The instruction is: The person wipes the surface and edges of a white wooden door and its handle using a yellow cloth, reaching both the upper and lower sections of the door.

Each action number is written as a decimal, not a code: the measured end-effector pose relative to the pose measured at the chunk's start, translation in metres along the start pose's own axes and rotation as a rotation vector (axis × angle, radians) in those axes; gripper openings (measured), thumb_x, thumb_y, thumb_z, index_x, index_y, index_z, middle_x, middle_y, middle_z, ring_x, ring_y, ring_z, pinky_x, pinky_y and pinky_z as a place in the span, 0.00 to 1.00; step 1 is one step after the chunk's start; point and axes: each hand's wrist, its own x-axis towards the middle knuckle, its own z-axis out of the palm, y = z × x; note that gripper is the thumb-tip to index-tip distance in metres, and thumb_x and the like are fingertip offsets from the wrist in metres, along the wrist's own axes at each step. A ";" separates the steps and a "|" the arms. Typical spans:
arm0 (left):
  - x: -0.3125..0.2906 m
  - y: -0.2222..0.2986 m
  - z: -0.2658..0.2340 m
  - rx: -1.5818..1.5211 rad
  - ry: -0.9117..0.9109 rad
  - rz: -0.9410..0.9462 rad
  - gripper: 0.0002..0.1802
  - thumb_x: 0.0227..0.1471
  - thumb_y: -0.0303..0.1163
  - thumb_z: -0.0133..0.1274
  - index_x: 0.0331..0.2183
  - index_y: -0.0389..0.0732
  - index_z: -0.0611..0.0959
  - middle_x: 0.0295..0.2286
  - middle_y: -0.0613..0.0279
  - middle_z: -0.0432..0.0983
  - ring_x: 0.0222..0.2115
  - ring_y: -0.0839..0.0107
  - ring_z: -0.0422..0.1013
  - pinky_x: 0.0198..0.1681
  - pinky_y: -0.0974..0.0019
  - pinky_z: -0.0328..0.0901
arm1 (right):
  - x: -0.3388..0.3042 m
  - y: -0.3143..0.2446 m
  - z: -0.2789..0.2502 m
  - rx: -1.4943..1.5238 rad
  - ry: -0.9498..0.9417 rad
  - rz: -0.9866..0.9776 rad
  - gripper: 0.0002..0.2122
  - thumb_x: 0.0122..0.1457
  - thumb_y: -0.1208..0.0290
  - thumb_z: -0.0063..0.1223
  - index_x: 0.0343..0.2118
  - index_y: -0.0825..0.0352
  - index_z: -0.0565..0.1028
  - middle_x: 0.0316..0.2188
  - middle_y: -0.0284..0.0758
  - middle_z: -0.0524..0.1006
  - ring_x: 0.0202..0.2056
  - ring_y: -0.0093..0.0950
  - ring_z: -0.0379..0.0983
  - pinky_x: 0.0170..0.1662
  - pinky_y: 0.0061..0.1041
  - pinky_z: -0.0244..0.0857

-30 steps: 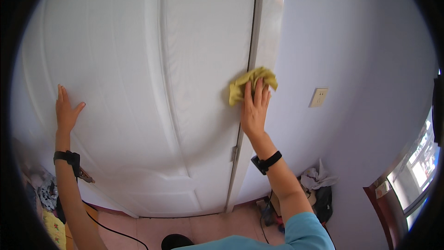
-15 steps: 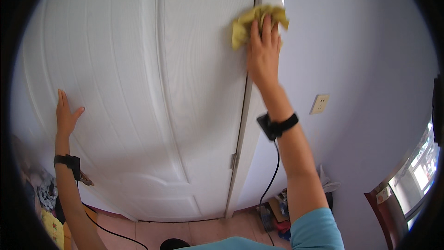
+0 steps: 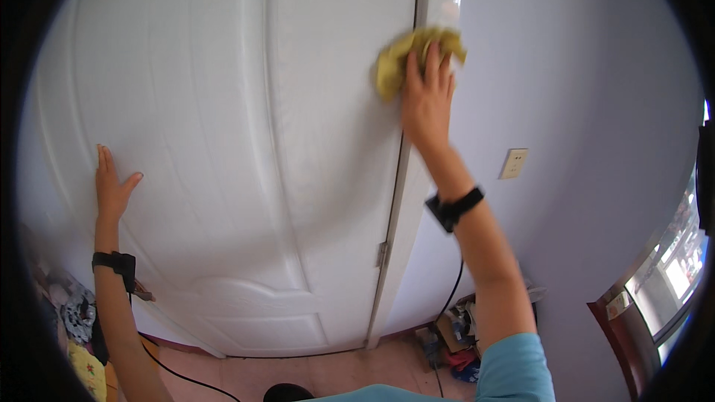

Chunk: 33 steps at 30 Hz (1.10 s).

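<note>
A crumpled yellow cloth (image 3: 397, 67) lies under the fingers of my right hand (image 3: 428, 108), pressed against the hinge-side edge of a white panelled door (image 3: 335, 164) and its frame (image 3: 406, 201). The cloth spans the gap between door and frame, and its edges stick out past my fingers. Toward the far left of the door, my left hand (image 3: 113, 190) rests on the white surface, fingers up and thumb spread, with nothing in it. Both wrists wear black straps with a small dark box and a cable.
Right of the frame, a socket plate (image 3: 514, 164) sits on the pale lilac wall (image 3: 566, 104). A hinge (image 3: 382, 254) shows low on the door edge. Assorted items (image 3: 454, 335) lie on the pinkish floor (image 3: 350, 372) by the wall. Clothes (image 3: 78, 313) are piled at lower left; a window (image 3: 674, 283) is at right.
My right hand and the yellow cloth have slid a little down along the door edge and frame. My left hand stays against the door; the whole view has shifted slightly.
</note>
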 end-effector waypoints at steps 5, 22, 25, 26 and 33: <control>-0.004 0.015 0.006 0.035 0.026 0.032 0.53 0.48 0.47 0.59 0.62 0.31 0.48 0.63 0.47 0.38 0.63 0.55 0.45 0.64 0.56 0.43 | 0.106 0.030 0.009 -0.035 0.095 0.019 0.26 0.59 0.67 0.45 0.61 0.62 0.58 0.65 0.44 0.45 0.64 0.51 0.40 0.63 0.52 0.40; -0.007 0.003 0.019 0.184 0.127 0.111 0.52 0.52 0.57 0.50 0.62 0.31 0.47 0.62 0.44 0.42 0.63 0.54 0.45 0.64 0.54 0.44 | -0.207 -0.046 0.012 0.027 -0.149 0.284 0.29 0.55 0.77 0.48 0.61 0.67 0.56 0.64 0.52 0.45 0.63 0.56 0.40 0.62 0.54 0.40; -0.006 0.001 0.022 0.198 0.126 0.117 0.52 0.52 0.57 0.50 0.62 0.31 0.48 0.62 0.44 0.42 0.63 0.54 0.45 0.64 0.54 0.45 | -0.271 -0.061 0.010 0.073 -0.212 0.368 0.29 0.55 0.80 0.47 0.61 0.69 0.56 0.64 0.53 0.45 0.63 0.56 0.41 0.62 0.52 0.41; -0.004 0.001 0.022 0.207 0.126 0.118 0.52 0.52 0.57 0.50 0.62 0.31 0.48 0.62 0.43 0.42 0.63 0.54 0.45 0.64 0.54 0.45 | -0.286 -0.067 0.006 0.099 -0.228 0.400 0.29 0.55 0.81 0.46 0.61 0.69 0.55 0.64 0.53 0.45 0.63 0.56 0.41 0.63 0.51 0.41; -0.002 -0.002 0.028 0.235 0.149 0.147 0.51 0.52 0.57 0.50 0.61 0.29 0.49 0.62 0.41 0.42 0.62 0.52 0.47 0.63 0.55 0.47 | -0.344 -0.097 -0.008 0.159 -0.361 0.552 0.32 0.54 0.86 0.39 0.64 0.68 0.48 0.65 0.55 0.41 0.65 0.55 0.36 0.64 0.44 0.42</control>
